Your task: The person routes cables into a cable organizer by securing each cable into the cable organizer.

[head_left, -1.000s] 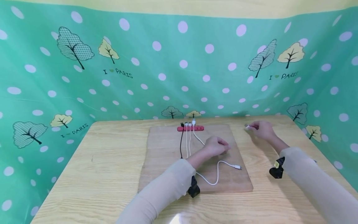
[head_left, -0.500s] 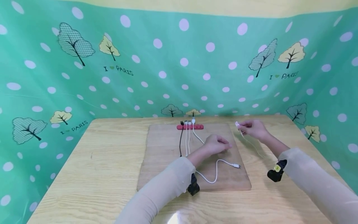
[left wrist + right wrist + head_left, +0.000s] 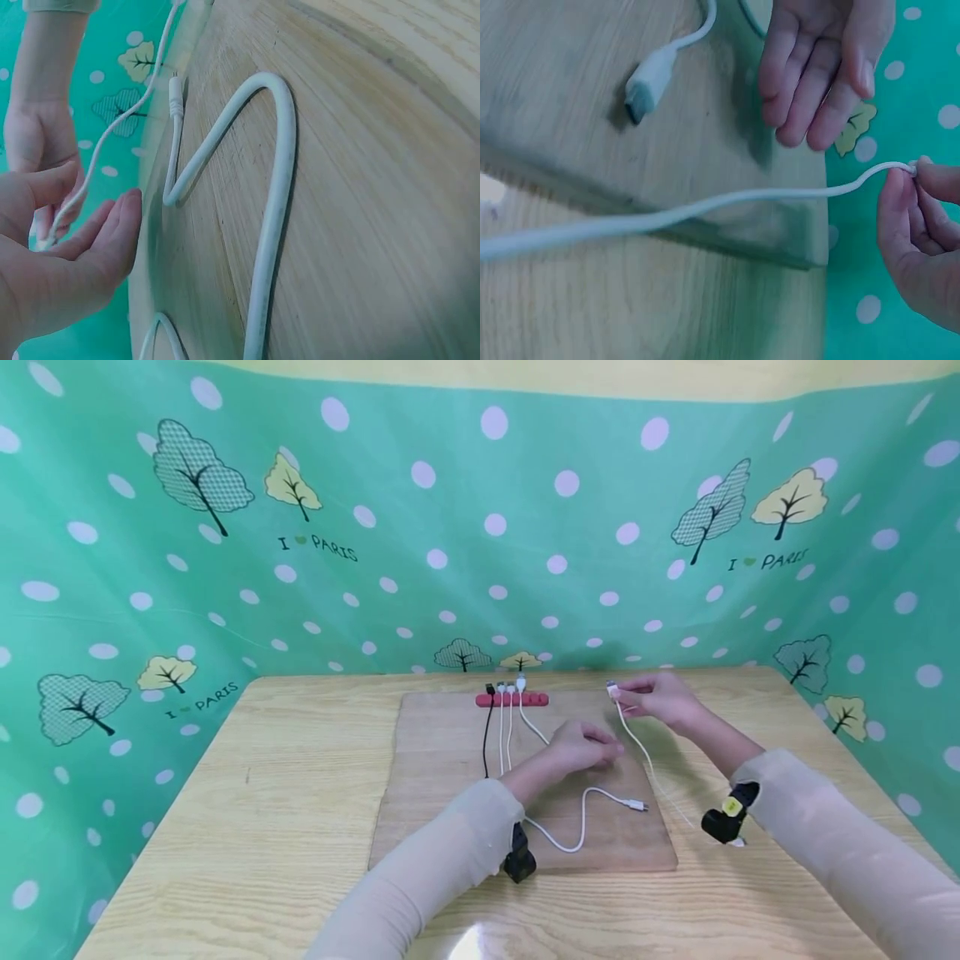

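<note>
My right hand (image 3: pixel 667 702) pinches a white USB charging cable (image 3: pixel 612 691) close to its plug, just off the board's back right corner. In the right wrist view the cable (image 3: pixel 735 198) trails away from the thumb and fingertips. My left hand (image 3: pixel 573 750) hovers over the right part of the wooden board (image 3: pixel 435 735); its fingers are loosely bent with nothing between them. A red cable holder (image 3: pixel 538 700) lies along the board's back edge. One black cable (image 3: pixel 487 743) and several white ones sit in its left slots, plugs pointing back.
A white cable end (image 3: pixel 636 806) lies on the board's front right, in front of my left hand. The wooden table (image 3: pixel 300 760) extends around the board. A green dotted curtain (image 3: pixel 390 527) closes off the back and sides.
My right hand has moved left toward the board, bringing the white cable, which now hangs out behind it. My left hand has stayed nearly where it was.
</note>
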### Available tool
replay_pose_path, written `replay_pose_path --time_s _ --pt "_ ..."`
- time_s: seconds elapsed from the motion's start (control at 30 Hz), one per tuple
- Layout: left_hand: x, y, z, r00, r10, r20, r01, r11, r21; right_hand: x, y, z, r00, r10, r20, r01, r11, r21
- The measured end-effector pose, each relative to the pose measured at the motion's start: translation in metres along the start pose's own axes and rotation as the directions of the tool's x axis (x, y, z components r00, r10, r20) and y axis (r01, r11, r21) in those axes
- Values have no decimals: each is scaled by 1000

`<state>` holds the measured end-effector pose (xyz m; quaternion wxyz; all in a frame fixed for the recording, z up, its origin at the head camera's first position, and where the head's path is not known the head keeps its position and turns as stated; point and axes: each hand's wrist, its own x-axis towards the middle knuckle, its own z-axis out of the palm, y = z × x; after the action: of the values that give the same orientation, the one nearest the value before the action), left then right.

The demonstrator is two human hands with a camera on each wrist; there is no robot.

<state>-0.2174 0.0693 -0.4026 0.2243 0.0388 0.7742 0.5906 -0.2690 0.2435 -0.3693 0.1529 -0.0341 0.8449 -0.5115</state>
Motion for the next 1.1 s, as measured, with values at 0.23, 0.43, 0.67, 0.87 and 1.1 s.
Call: replay_pose_path --time_s 0.23,0.43,0.67,0.87,1.1 --pt "-1 2 7 997 -15 72 24 993 -120 3 -22 8 1000 21 15 -22 995 95" --pt "-4 3 11 982 -4 190 57 959 -277 7 -37 12 1000 27 -2 -26 992 121" --pt "-8 0 11 979 -16 201 85 936 -342 15 -46 14 999 53 -7 -50 979 197" --pt "-12 -7 1 990 -42 135 94 911 -401 24 -52 23 997 76 10 -76 965 251" --pt "-20 -15 -14 997 -51 56 70 912 -404 33 -57 33 995 79 55 -91 956 280"
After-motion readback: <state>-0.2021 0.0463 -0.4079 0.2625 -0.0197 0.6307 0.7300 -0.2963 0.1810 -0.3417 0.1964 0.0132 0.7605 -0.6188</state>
